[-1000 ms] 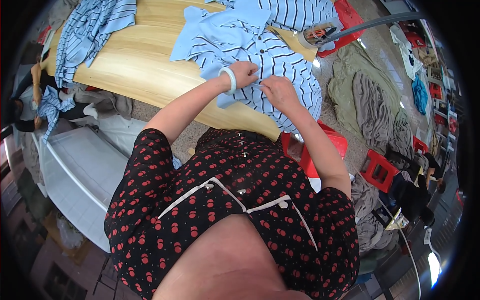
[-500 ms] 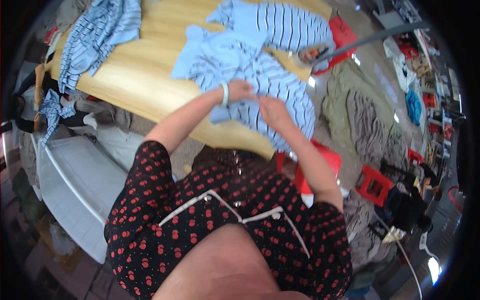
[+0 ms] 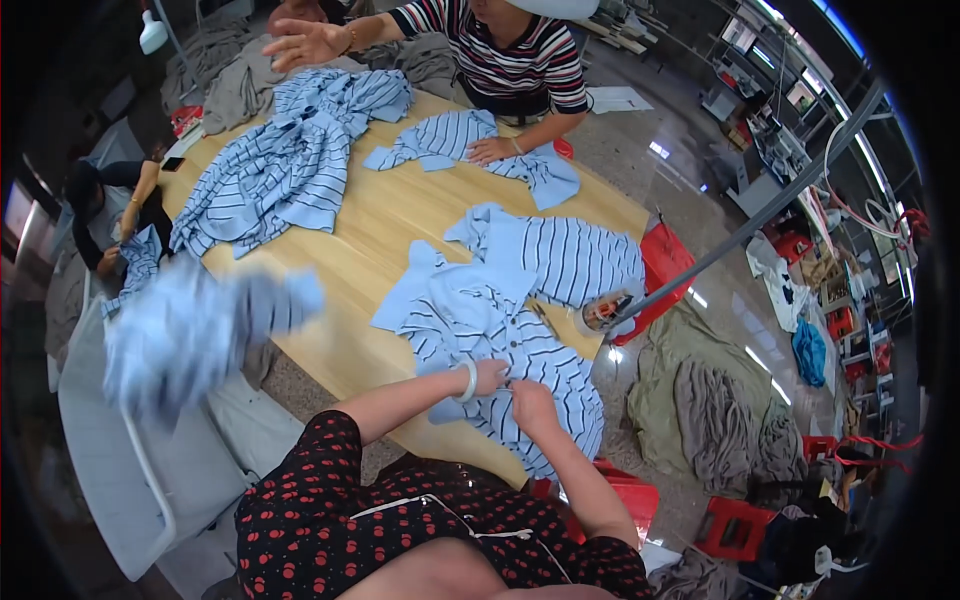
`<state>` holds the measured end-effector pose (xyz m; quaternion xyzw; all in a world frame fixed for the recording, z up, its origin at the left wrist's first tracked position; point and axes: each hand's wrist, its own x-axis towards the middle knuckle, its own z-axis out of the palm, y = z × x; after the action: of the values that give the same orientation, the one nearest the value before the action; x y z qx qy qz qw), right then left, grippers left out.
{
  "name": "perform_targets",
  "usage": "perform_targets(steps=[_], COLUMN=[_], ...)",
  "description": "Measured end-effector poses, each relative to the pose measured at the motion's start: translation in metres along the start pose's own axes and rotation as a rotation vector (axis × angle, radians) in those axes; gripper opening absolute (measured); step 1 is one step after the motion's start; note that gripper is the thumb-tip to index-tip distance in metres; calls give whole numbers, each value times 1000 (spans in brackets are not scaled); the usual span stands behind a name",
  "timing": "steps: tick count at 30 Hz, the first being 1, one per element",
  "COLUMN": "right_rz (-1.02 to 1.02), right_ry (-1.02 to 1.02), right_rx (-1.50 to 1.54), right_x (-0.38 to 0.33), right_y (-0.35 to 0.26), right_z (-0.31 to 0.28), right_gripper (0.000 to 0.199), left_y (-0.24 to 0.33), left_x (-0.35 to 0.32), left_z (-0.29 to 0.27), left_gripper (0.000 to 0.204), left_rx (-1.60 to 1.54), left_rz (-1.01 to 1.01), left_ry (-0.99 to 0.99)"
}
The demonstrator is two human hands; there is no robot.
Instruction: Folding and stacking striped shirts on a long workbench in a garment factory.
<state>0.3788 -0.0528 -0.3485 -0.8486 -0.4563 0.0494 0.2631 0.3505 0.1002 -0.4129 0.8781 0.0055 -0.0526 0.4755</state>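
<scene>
The left hand (image 3: 490,376) and the right hand (image 3: 534,405) sit close together, fingers curled in; I cannot tell if they pinch anything. A hard tug by one hand might bunch up the blue striped shirt (image 3: 480,325) or make it slip. It lies right under the fingers, spread on the wooden table (image 3: 365,290). Off to the left, a blurry blue bundle (image 3: 190,335) seems to be in the air.

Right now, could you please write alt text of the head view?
A person's left hand and right hand sit close together at a striped blue shirt on a wooden table. A co-worker's hand rests on another garment; blurred blue cloth shows at left.
</scene>
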Motion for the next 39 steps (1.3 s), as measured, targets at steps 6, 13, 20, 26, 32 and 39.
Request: perform_targets(steps=[6, 13, 20, 26, 32, 39], right_rz=[21, 96, 102, 102, 89, 139], right_ry=[50, 67, 32, 21, 49, 69], right_rx=[42, 17, -26, 13, 26, 71], right_x=[2, 13, -2, -17, -1, -1], right_y=[10, 12, 4, 3, 8, 2], right_z=[4, -1, -3, -3, -3, -6], right_gripper=[10, 9, 8, 8, 8, 10], left_y=[0, 16, 31, 48, 35, 29], left_x=[10, 10, -12, -18, -5, 2], left_z=[-20, -13, -1, 6, -3, -15], left_gripper=[34, 30, 30, 32, 32, 23], left_rx=[41, 238, 225, 233, 305, 161], left_rz=[70, -44, -51, -156, -95, -33], left_ry=[-211, -60, 21, -75, -10, 98])
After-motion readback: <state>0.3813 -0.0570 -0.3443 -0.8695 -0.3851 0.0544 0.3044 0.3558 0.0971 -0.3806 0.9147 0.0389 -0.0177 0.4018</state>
